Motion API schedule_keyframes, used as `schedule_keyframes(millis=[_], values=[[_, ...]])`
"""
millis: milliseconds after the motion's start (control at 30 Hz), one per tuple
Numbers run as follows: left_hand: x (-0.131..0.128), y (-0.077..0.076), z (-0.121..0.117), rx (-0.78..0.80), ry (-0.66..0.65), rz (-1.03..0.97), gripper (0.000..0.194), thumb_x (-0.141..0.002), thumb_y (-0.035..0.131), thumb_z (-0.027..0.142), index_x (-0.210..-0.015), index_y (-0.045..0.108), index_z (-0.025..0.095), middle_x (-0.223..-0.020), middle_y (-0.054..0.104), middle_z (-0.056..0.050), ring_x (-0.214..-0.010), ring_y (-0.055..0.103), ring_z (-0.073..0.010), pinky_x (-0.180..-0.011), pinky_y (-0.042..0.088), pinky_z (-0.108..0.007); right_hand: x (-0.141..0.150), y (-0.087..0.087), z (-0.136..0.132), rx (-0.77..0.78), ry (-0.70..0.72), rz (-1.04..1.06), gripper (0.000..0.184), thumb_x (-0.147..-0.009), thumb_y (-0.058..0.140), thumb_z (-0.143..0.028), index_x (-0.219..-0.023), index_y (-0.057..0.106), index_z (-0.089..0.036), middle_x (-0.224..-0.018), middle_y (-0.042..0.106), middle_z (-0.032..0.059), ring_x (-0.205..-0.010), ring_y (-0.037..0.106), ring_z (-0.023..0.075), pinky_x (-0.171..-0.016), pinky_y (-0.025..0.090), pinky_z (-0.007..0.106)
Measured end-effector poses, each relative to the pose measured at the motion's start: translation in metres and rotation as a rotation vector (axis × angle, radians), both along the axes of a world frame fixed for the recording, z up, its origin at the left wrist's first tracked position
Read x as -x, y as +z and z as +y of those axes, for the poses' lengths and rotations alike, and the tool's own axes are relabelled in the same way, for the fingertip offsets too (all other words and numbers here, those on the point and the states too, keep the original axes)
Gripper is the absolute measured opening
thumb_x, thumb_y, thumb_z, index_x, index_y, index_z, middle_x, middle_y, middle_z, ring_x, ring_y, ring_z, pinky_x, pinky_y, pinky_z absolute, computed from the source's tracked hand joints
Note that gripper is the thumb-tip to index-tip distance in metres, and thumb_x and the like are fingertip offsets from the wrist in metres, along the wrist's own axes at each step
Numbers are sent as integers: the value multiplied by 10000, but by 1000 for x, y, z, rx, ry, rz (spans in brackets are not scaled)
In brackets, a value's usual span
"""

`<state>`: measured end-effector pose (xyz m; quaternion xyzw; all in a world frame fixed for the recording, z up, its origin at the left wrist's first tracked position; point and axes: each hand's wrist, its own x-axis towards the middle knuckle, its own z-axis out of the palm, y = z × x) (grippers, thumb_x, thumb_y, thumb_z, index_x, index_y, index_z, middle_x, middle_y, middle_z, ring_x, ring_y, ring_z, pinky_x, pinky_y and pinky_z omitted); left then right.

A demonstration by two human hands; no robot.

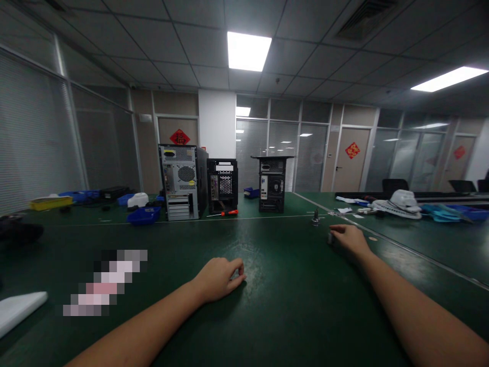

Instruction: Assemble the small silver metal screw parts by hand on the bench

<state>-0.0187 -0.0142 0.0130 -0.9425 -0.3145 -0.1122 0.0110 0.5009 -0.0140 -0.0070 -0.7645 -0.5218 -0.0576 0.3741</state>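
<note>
My left hand (220,279) rests on the green table (267,326), its fingers loosely curled and nothing visible in them. Farther forward on the right, my right hand (349,238) pinches a small grey metal cylinder (330,238) between thumb and fingers, low over the tabletop. The fingers hide part of that cylinder. Just beyond it, to the left, a small metal fitting (315,218) stands upright on the table. A flat round tan piece (373,238) lies to the right of my right hand.
Computer cases stand at the back: a large one (181,183), a black one (222,186) and another (272,186). An orange-handled screwdriver (229,212) and a blue tray (143,215) lie before them. A white hat (401,204) sits far right; a white object (21,308) is near left.
</note>
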Motion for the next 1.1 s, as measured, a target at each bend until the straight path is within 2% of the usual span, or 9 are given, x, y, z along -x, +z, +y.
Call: schedule_keyframes(millis=[367,567,700,767,900,1100], values=[[0,-3,2,-3,-6,-7,231,-966,501,444,-1036,618,258,-794,689,-6,-723,640,-198,-651,426,-281,-8,-4,9,74,-31,91,421,-838,547,-480,-1013,792,-185,-1007,775,135,-949,709,339,-807,521,411],[0,-4,3,-12,-1,2,237,-964,499,447,-1035,619,256,-781,683,-5,-712,637,-196,-640,421,-276,-12,-8,17,115,3,285,459,-735,692,-533,-962,779,-145,-877,774,132,-774,710,272,-699,516,353],[0,-3,2,-15,7,8,240,-967,497,448,-1036,622,256,-785,684,-8,-722,643,-201,-647,427,-280,1,-6,14,113,-49,251,442,-727,710,-545,-921,773,-153,-863,768,128,-763,697,262,-658,494,339],[0,-2,2,-13,8,10,241,-969,494,447,-1039,623,255,-791,687,-10,-731,647,-204,-650,428,-283,7,-4,11,112,-47,183,413,-775,664,-541,-930,774,-175,-882,769,119,-786,698,264,-680,488,341],[0,-2,2,-10,4,8,236,-967,495,444,-1035,620,256,-794,689,-7,-733,646,-202,-649,423,-281,14,-4,5,124,54,80,415,-846,582,-537,-1009,778,-210,-972,771,101,-890,701,276,-774,496,345],[0,-4,2,-10,2,4,233,-964,497,444,-1038,621,261,-785,687,-2,-718,639,-198,-642,412,-277,27,-9,6,210,159,-14,517,-827,647,-506,-1254,694,-219,-1164,734,107,-1073,670,295,-912,493,368]])
